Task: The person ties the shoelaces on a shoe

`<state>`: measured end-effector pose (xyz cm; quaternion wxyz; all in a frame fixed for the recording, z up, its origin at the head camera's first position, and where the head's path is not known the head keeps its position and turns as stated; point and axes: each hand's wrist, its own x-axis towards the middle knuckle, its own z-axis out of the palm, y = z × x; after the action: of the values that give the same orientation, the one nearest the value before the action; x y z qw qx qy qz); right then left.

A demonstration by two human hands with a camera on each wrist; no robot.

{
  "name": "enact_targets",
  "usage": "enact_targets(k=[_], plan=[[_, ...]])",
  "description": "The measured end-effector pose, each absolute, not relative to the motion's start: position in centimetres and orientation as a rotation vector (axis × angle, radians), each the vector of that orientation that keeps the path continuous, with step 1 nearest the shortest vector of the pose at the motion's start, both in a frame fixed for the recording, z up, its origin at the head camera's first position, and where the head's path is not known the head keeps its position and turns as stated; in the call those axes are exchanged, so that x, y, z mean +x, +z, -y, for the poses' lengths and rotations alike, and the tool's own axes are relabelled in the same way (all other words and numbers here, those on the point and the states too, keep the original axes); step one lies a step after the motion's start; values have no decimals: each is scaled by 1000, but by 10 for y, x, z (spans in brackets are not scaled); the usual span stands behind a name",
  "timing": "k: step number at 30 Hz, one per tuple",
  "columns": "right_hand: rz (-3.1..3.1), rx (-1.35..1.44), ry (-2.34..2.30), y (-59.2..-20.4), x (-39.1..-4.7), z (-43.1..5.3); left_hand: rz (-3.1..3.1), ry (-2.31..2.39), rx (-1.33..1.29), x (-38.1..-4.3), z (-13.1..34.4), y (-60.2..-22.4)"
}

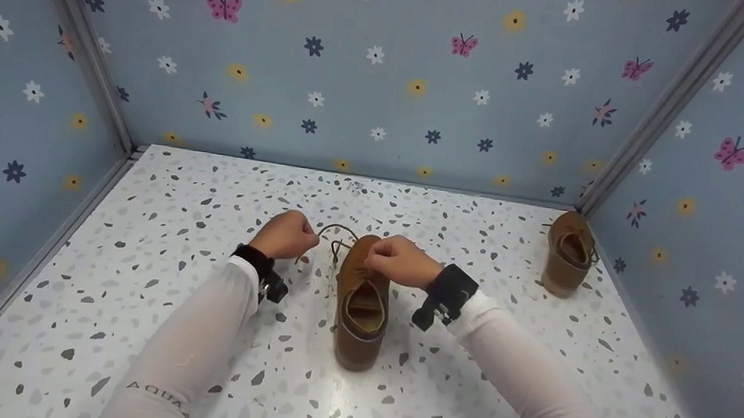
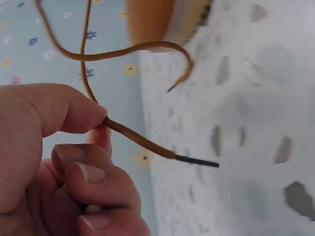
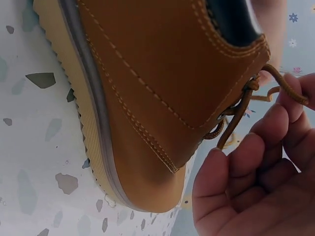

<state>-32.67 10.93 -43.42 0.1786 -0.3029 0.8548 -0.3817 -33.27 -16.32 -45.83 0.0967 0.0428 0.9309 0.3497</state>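
Left grip (image 1: 284, 235) pinches lace (image 2: 140, 139); right grip (image 1: 402, 261) seemingly too.

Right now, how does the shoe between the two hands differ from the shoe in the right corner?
The middle shoe stands nearer the person; the corner shoe stands farther off, beside the right wall. The left hand and right hand pinch the lace of the middle shoe, while neither touches the corner shoe. Both are brown, with toes toward the back wall.

"aqua"-like lettering (image 1: 158, 399) on left sleeve (image 1: 189, 338)
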Motion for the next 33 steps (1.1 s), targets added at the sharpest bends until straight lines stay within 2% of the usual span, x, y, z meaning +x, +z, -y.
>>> enact_targets(k=[6,21,33], plan=[[-2429,-809,-1101,-436,-330,-107,-2735,1126,212,-320,162,-442],[-2549,-641,-1130,-434,-338,-111,-2483,956,716,-276,151,-433],[-2569,-668,-1133,-435,-342,-111,-2396,1057,922,-266,130,-431]])
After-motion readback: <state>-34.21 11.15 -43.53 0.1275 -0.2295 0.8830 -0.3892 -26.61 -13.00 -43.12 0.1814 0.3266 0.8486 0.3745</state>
